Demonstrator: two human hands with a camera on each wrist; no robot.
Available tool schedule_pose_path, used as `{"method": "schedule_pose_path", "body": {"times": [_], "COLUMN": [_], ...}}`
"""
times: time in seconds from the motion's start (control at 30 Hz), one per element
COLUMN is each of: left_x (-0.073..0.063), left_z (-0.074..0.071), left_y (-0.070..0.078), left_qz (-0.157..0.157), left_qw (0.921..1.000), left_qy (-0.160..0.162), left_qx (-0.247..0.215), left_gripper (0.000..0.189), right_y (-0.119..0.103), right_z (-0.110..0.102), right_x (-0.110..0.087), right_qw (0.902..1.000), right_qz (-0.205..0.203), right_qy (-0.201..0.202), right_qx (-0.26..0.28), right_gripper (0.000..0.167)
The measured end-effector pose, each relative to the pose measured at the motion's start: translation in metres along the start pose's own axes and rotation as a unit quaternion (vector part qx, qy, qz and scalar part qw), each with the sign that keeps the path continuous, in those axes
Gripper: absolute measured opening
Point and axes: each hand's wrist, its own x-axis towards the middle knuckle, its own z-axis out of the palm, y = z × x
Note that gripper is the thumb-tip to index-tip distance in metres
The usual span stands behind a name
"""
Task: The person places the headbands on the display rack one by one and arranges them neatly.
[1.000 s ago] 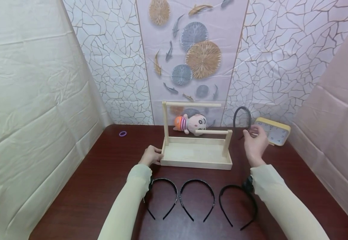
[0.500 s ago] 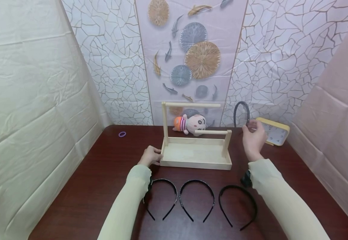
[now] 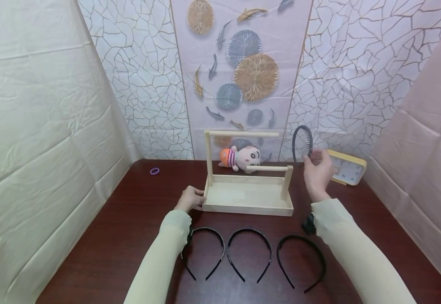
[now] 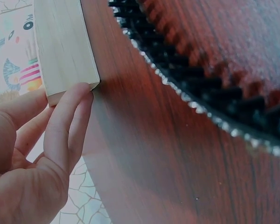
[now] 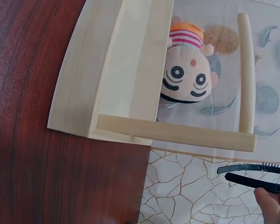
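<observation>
A pale wooden rack (image 3: pixel 247 209) stands on the table: a shallow tray with two posts, a high bar from the left one and a lower bar from the right. My left hand (image 3: pixel 190 198) pinches the tray's left end, thumb and fingertips at its corner in the left wrist view. My right hand (image 3: pixel 319 171) pinches a black toothed headband (image 3: pixel 309 141) by its lower part, raised right of the lower bar. The headband's two ends (image 5: pixel 240 169) point toward that bar in the right wrist view. Three more headbands (image 3: pixel 247 230) lie before the rack, the left one partly behind my left wrist.
Behind the rack lies a plush doll (image 3: pixel 243 158) in orange and stripes. A yellow-framed clock (image 3: pixel 347 167) stands just right of my right hand. A purple ring (image 3: pixel 154 171) lies at the back left of the dark red table (image 3: pixel 129 236). Cloth walls (image 3: pixel 152 126) close in the back and sides.
My right hand has moved a little left and up with the headband, closer to the lower bar, uncovering more of the clock. The left hand stays on the rack.
</observation>
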Motion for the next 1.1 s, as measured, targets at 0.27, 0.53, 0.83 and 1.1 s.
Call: {"method": "schedule_pose_path", "body": {"times": [0.27, 0.53, 0.83, 1.1], "left_x": [0.0, -0.002, 0.0, 0.0], "left_z": [-0.001, -0.001, 0.0, 0.0], "left_y": [0.002, 0.002, 0.0, 0.0], "left_qz": [-0.003, -0.015, -0.015, -0.014], "left_qw": [1.0, 0.9998, 0.9998, 0.9997], "left_qy": [-0.005, -0.009, -0.008, -0.01], "left_qx": [0.001, -0.007, -0.009, -0.015], "left_gripper": [0.036, 0.036, 0.036, 0.037], "right_y": [-0.006, -0.013, -0.015, -0.018], "right_z": [0.007, 0.012, 0.024, 0.032], "right_x": [0.001, -0.003, -0.008, -0.01], "right_qw": [1.0, 0.9993, 0.9995, 0.9992], "right_qz": [-0.003, -0.028, -0.007, -0.014], "right_qy": [0.004, 0.001, -0.015, -0.011], "right_qx": [0.007, 0.025, 0.026, 0.036], "right_gripper": [0.025, 0.023, 0.028, 0.024]}}
